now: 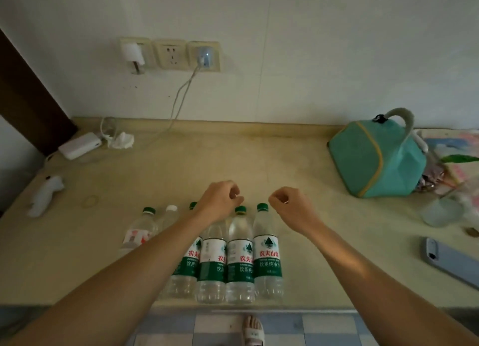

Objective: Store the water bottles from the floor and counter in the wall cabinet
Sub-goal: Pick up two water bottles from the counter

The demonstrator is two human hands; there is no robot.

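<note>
Several clear water bottles stand in a row near the counter's front edge. Those on the right, such as the rightmost bottle point(268, 257) and its neighbour point(239, 262), carry green and white labels and green caps. To the left are a red-labelled bottle point(140, 233) and a white-capped bottle point(171, 213). My left hand point(220, 200) hovers over the middle of the row with curled fingers, hiding one bottle's cap. My right hand point(290, 205) hangs just right of the rightmost cap, fingers curled, holding nothing. No wall cabinet is in view.
The beige counter point(181, 169) meets a white wall with sockets point(169, 54). A power adapter point(79, 145) and tissue lie back left, a teal bag point(375, 159) back right, and a phone point(451, 262) and cup at right. Blue tiled floor shows below.
</note>
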